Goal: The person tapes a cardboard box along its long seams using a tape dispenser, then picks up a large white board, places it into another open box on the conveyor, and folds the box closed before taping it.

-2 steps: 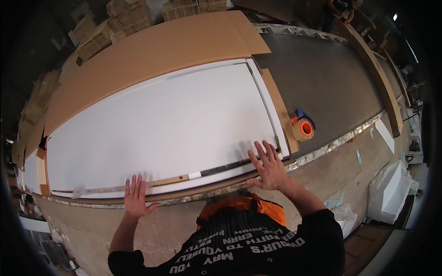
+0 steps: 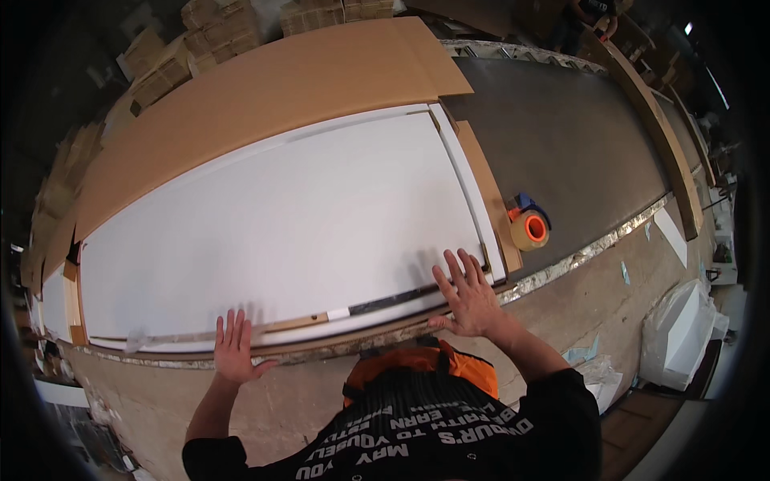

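Observation:
A large white panel (image 2: pixel 281 216) lies flat in a long cardboard carton, with white foam strips (image 2: pixel 461 180) along its edges. The carton's wide brown flap (image 2: pixel 265 92) is folded open on the far side. My left hand (image 2: pixel 235 353) is at the near edge, fingers stretched out over the foam strip and holding nothing. Near the right-hand corner, my right hand (image 2: pixel 473 305) is spread with its fingertips over the panel's edge; whether they press on it I cannot tell. A tape dispenser (image 2: pixel 529 228) with a roll of tan tape sits just right of the carton.
The carton rests on a dark-topped table (image 2: pixel 561 144) with a worn near edge. A long cardboard piece (image 2: pixel 654 132) lies across its right end. Stacked cartons (image 2: pixel 224 32) stand behind. Plastic-wrapped white foam (image 2: pixel 682 337) is on the floor at right. Another person (image 2: pixel 593 20) is at the far right.
Both hands have shifted very slightly in the picture, staying spread at the carton's near edge. Otherwise the scene looks the same.

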Action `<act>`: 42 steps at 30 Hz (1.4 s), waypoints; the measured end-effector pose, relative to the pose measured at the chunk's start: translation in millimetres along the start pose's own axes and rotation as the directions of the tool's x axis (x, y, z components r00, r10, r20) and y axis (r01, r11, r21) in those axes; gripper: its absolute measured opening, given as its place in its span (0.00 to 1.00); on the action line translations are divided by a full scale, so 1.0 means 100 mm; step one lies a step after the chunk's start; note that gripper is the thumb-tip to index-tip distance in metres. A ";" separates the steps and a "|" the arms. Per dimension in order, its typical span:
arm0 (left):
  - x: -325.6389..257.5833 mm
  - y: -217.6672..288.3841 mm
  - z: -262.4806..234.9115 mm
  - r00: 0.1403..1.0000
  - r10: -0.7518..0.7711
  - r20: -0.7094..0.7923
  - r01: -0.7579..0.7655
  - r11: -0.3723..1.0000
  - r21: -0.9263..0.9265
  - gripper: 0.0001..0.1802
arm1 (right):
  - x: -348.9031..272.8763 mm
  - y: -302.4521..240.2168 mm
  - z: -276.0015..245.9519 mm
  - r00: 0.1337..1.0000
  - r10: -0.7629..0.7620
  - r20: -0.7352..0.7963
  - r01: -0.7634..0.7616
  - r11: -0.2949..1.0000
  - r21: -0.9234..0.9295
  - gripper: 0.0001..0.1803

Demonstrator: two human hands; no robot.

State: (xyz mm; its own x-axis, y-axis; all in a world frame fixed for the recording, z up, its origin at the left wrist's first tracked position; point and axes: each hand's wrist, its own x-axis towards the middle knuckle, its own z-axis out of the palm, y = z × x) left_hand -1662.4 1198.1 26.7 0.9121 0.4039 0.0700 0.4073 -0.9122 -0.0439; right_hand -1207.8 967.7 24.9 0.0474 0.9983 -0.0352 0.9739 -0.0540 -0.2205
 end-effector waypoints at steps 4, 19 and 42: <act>0.35 -0.29 0.09 0.997 0.040 0.066 -0.036 0.997 -0.074 0.69 | 0.49 0.28 0.09 0.999 0.049 -0.009 -0.048 0.995 0.088 0.55; 0.43 -0.20 0.23 0.961 0.040 0.272 0.037 0.962 -0.271 0.67 | 1.29 -1.81 0.68 0.932 -0.361 0.043 0.363 0.930 -0.052 0.56; -2.21 -3.30 0.31 0.782 -0.615 0.104 0.613 0.788 0.057 0.51 | 1.70 -2.65 0.80 0.927 -0.376 -0.002 0.371 0.914 -0.165 0.53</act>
State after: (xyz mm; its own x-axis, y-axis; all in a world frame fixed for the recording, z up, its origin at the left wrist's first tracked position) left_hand -1997.4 1412.4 -4.9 0.4671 0.8839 -0.0217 0.8826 -0.4676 -0.0487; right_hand -1475.3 1149.8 -1.0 -0.3220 0.9453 0.0527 0.9443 0.3247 -0.0533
